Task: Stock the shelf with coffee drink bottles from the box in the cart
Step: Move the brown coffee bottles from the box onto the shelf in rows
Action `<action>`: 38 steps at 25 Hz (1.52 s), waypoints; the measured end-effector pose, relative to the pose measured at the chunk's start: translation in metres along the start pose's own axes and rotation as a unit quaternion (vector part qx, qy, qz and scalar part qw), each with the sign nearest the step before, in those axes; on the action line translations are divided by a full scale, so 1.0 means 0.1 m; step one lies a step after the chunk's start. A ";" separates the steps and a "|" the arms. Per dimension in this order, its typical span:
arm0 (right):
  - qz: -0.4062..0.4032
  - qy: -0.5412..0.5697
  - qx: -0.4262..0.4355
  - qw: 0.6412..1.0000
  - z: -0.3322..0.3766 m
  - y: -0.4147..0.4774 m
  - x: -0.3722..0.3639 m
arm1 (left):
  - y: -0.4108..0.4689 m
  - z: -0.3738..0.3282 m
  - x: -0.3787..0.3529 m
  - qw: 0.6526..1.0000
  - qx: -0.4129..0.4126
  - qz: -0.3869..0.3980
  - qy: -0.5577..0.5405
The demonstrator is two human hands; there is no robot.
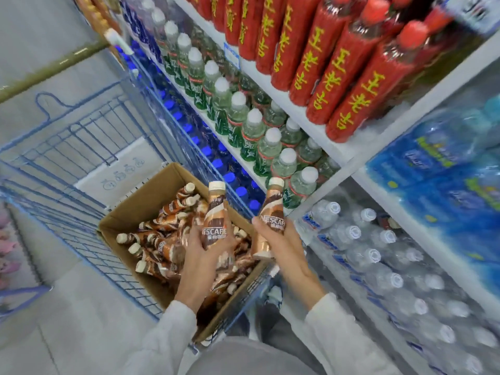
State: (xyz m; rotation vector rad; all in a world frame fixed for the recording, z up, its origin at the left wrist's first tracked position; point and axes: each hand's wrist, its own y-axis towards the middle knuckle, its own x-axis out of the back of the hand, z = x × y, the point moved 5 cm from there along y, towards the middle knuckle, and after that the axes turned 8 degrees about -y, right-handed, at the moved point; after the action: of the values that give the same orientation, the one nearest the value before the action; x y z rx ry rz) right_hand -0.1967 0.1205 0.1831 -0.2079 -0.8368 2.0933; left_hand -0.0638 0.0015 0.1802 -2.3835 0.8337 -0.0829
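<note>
An open cardboard box [140, 209] sits in the blue wire cart [81, 147] and holds several brown-and-cream coffee drink bottles [159, 244] lying on their sides. My left hand [201, 255] grips one coffee bottle [216, 217] upright above the box. My right hand [281, 239] holds a second coffee bottle [272, 212] upright, just past the box's right edge and close to the shelf [338, 155]. Both bottles have cream caps and point upward.
The white shelf unit on the right carries red tea bottles [332, 66] on top, green-labelled water bottles [243, 123] below them, blue-capped bottles [216, 163] lower down, and clear water bottles [378, 255] near the floor. Blue shrink-wrapped packs [438, 163] lie at right.
</note>
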 end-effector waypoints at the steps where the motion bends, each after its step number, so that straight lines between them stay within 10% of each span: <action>1: -0.012 0.015 0.012 1.000 0.10 -0.07 0.14 | -0.01 -0.08 -0.17 0.999 -0.013 0.033 0.014; 24: -0.221 0.129 0.366 0.895 1.80 -1.63 3.49 | -1.03 -2.07 -3.94 0.870 -0.284 0.400 -0.042; 38: -0.371 0.051 0.332 0.866 2.34 -1.35 4.33 | -0.81 -2.52 -5.09 0.823 -0.393 0.385 0.143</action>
State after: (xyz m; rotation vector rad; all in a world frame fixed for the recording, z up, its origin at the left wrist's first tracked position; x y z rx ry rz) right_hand -0.4783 0.3944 0.5090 0.3337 -0.0459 1.4875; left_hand -0.4891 0.2167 0.4992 -2.5283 2.2775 0.2972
